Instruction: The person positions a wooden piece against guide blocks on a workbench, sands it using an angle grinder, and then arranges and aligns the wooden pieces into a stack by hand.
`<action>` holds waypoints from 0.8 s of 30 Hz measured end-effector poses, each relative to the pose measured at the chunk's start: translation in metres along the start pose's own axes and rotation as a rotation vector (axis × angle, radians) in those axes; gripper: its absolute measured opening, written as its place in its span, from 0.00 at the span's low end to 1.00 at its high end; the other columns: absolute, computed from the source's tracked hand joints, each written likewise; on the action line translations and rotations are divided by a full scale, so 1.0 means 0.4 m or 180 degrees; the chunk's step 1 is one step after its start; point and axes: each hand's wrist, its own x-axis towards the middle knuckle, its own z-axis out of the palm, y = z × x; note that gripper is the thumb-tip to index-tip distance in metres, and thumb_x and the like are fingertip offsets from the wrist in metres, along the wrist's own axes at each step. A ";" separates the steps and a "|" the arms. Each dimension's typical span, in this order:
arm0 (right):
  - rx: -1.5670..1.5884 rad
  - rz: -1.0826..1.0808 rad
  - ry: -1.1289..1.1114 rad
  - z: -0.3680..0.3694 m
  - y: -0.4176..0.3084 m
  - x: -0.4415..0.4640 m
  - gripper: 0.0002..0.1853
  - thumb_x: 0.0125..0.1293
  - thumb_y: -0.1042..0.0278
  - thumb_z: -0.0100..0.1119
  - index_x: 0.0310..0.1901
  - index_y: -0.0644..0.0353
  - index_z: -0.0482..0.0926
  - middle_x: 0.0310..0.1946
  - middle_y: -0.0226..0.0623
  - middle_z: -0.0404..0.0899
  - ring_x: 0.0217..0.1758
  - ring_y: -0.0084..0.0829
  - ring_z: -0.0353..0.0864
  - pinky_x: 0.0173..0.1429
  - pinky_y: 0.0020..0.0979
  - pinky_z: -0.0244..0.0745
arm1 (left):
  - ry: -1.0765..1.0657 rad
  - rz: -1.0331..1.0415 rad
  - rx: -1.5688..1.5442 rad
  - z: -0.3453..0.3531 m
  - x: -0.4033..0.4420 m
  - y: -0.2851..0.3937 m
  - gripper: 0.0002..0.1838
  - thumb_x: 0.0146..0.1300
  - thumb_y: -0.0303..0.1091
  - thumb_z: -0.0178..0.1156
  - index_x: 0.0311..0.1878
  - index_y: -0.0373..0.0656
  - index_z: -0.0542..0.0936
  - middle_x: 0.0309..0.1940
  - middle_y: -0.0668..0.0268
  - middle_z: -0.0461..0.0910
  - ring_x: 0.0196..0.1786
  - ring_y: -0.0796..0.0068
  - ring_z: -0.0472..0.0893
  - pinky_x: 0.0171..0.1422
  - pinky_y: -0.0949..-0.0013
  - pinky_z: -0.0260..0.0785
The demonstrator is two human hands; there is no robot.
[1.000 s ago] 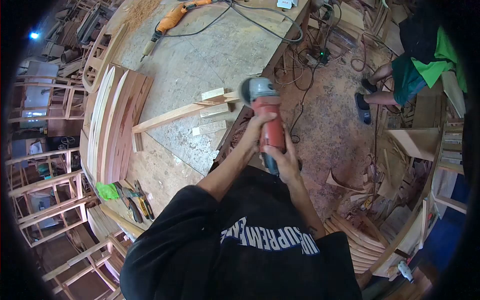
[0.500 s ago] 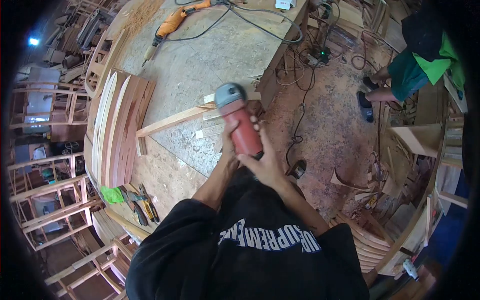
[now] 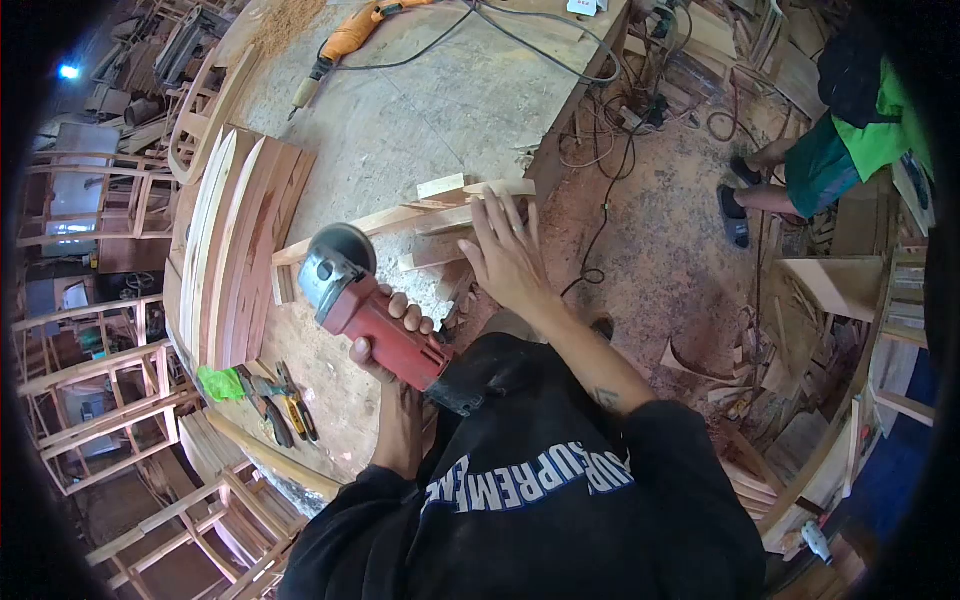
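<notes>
"What colour is the grinder [image 3: 378,335]?"
"Red along the body, silver-grey at the head."
"And the drill [image 3: 350,37]?"
"Orange, turning dark toward the nose."
"The shirt [image 3: 540,545]?"
"Black, with white letters [image 3: 525,491] edged in blue."
"And the stacked boards [image 3: 243,250]?"
"Pale cream, streaked with reddish brown."
"The shorts [image 3: 822,166] over there?"
"Dark green."

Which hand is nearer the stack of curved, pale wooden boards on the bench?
Left: the left hand, gripping the red-and-silver angle grinder, is right of the stack; the open right hand is farther right, by pale wooden blocks.
</notes>
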 end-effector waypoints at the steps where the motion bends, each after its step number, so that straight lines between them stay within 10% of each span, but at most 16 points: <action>1: -0.0176 -0.0032 -0.0051 0.028 0.009 0.016 0.31 0.73 0.51 0.43 0.68 0.67 0.60 0.69 0.54 0.59 0.73 0.48 0.58 0.72 0.59 0.49 | 0.0103 0.0075 0.0083 -0.012 -0.011 0.012 0.38 0.53 0.46 0.65 0.63 0.38 0.61 0.43 0.62 0.69 0.44 0.65 0.74 0.52 0.58 0.70; 7: -0.0002 0.0321 -0.0287 0.059 0.175 0.016 0.33 0.75 0.49 0.40 0.70 0.69 0.57 0.72 0.53 0.56 0.77 0.45 0.52 0.77 0.50 0.44 | 0.0295 0.0286 0.0152 -0.022 -0.039 0.032 0.39 0.51 0.47 0.65 0.62 0.38 0.62 0.44 0.61 0.71 0.44 0.64 0.75 0.52 0.58 0.70; 9: 0.1453 0.1914 -0.0291 0.088 0.236 0.008 0.34 0.75 0.47 0.41 0.70 0.69 0.58 0.69 0.56 0.61 0.73 0.48 0.59 0.75 0.45 0.53 | 0.0661 0.0200 0.0527 -0.011 -0.033 0.028 0.39 0.51 0.48 0.65 0.62 0.38 0.63 0.42 0.61 0.72 0.43 0.64 0.76 0.51 0.59 0.72; 12: 0.2094 0.1264 -0.0101 0.007 0.180 -0.062 0.34 0.74 0.48 0.45 0.69 0.71 0.59 0.67 0.56 0.64 0.71 0.48 0.64 0.74 0.36 0.57 | 0.0946 -0.0076 0.0897 0.014 0.006 -0.006 0.38 0.50 0.47 0.66 0.61 0.39 0.64 0.42 0.60 0.73 0.42 0.64 0.77 0.50 0.58 0.75; 16: 0.3472 0.1022 -0.1539 -0.203 -0.051 -0.169 0.44 0.65 0.51 0.62 0.72 0.71 0.52 0.67 0.58 0.63 0.71 0.44 0.65 0.72 0.37 0.59 | 0.1195 -0.0828 0.1364 0.090 0.086 -0.103 0.33 0.52 0.43 0.65 0.57 0.36 0.67 0.43 0.55 0.77 0.44 0.61 0.80 0.49 0.57 0.77; 24: 0.2528 0.1285 -0.0007 -0.184 -0.022 -0.222 0.52 0.53 0.57 0.72 0.72 0.67 0.49 0.62 0.62 0.66 0.65 0.50 0.71 0.66 0.39 0.66 | 0.1007 -0.1512 0.1729 0.079 0.176 -0.287 0.22 0.58 0.41 0.61 0.49 0.35 0.74 0.35 0.57 0.81 0.37 0.68 0.82 0.44 0.68 0.77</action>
